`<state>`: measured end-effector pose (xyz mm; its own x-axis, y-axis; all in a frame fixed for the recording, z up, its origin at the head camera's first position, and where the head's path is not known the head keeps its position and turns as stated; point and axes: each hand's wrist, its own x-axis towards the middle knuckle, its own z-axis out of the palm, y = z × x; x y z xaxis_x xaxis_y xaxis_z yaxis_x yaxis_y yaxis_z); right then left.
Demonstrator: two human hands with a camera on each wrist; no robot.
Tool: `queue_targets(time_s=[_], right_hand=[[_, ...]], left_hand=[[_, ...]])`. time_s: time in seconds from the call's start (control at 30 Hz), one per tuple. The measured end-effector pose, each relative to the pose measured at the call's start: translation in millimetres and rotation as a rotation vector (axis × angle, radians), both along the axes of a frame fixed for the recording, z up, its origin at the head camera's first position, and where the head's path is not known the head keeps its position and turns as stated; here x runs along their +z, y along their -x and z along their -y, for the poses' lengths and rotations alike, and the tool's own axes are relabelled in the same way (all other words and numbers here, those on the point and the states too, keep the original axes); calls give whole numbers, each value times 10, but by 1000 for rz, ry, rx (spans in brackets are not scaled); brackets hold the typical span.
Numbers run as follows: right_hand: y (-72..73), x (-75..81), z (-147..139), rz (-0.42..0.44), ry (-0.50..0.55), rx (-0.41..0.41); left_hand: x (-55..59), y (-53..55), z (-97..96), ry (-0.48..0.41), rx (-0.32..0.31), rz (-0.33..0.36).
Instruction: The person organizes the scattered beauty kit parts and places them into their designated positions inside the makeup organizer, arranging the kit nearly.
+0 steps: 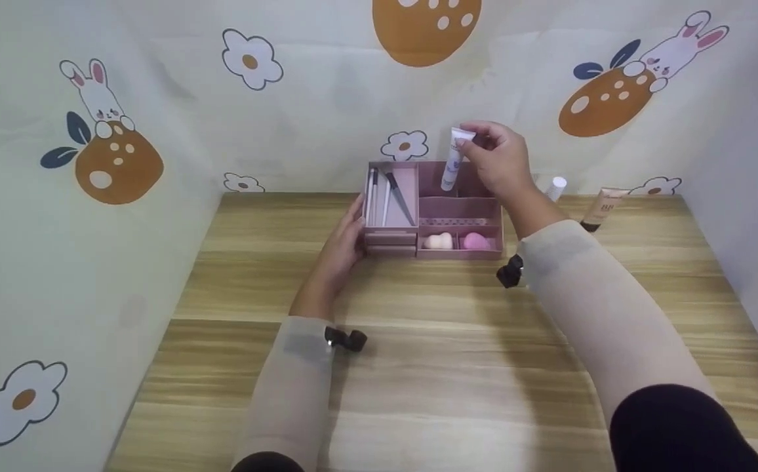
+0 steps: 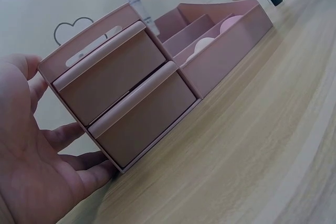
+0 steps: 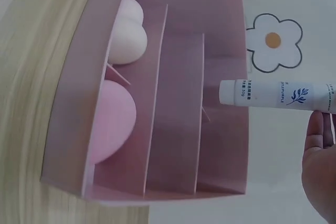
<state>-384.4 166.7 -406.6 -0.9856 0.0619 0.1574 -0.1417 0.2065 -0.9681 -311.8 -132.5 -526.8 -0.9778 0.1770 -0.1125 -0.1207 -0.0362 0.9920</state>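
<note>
A pink desktop organizer (image 1: 416,242) with two drawers (image 2: 142,111) and several open compartments stands on the table. My left hand (image 1: 345,244) rests against its left side, fingers spread along the wall and thumb at the upper corner. In my right hand (image 1: 507,160), a white squeeze tube (image 1: 451,164) is pinched near its flat end. Its cap points down over the rear compartments, as the right wrist view (image 3: 227,92) also shows. Brushes (image 1: 400,198) lie in the top left tray. A cream makeup sponge (image 1: 438,241) and a pink makeup sponge (image 1: 476,241) sit in the front compartments.
Right of the organizer, a white-capped container (image 1: 556,189) is partly hidden by the right arm. Beyond it stands a beige tube (image 1: 603,208) with a dark cap. A patterned cloth backdrop (image 1: 326,118) rises behind the wood-grain table (image 1: 418,367).
</note>
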Motion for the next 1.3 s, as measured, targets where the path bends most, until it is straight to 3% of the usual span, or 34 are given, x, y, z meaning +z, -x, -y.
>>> queue_targets(time_s=[0.27,0.9,1.3], right_hand=[[74,-95,168,10,-24,15],[106,-444,389,113,-170,88],[87,-502,379,126,-108,105]], left_hand=[[18,-8,-16,-46,-5,-1],[15,-12,-16,-5,-5,12],[31,-39,-7,44,7,-1]])
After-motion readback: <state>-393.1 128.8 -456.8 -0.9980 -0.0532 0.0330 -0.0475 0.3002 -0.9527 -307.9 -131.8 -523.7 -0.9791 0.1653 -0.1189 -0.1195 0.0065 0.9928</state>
